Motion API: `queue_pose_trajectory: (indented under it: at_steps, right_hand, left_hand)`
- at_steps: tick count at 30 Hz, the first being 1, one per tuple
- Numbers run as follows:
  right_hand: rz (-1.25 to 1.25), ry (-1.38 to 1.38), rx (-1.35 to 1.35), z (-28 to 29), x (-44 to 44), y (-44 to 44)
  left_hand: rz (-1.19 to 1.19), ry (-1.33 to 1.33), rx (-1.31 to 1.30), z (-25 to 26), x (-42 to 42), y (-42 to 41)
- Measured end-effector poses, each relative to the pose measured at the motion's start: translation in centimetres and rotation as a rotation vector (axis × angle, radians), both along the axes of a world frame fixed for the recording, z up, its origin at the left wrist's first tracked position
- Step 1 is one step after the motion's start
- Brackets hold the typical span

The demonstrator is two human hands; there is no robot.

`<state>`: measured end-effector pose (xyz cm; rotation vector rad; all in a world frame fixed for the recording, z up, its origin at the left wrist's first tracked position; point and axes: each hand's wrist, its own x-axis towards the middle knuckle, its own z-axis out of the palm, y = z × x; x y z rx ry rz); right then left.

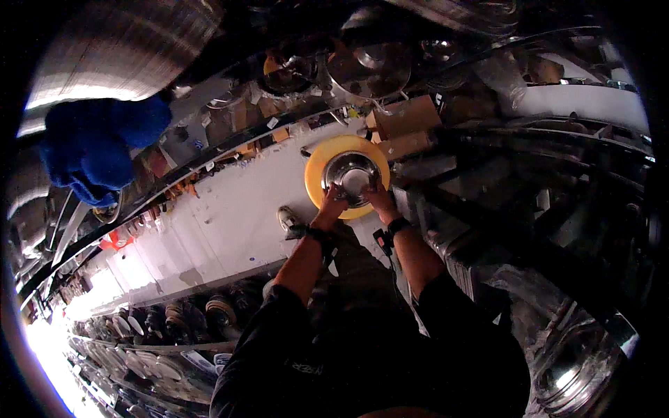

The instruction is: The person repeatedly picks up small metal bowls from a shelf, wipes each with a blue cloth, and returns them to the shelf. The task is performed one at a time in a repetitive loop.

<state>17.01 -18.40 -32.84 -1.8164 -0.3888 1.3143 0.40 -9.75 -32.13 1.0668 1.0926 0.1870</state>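
Observation:
A shiny round metal bowl is in front of me, held by its near rim from both sides. My left hand grips the rim at the lower left, and my right hand has the lower right. Behind or beneath the bowl shows a larger round yellow object, perhaps a basin or a stool top. Whether the bowl rests on it or is above it, I cannot tell. Dark bands circle both wrists, and a small device with a cord hangs by the right one.
Cardboard boxes are piled just beyond the yellow object. A pale aisle floor runs left, with a shoe on it. Shelves of stacked dishes line the lower left. Blue cloth hangs upper left; wrapped metalware is lower right.

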Motion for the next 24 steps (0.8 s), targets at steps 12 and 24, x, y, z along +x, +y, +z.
queue_pose_trajectory:
  at_steps: [12, 24]
  right_hand:
    - [0.006, -0.288, 0.507, 19.8, -2.5, 3.4]
    - [0.577, 0.108, 0.91, 38.8, -14.0, 12.2]
  left_hand:
    - [0.052, -0.343, -0.14, 13.2, -9.5, 0.0]
    - [0.785, -0.921, -0.303, 35.5, -22.8, 2.7]
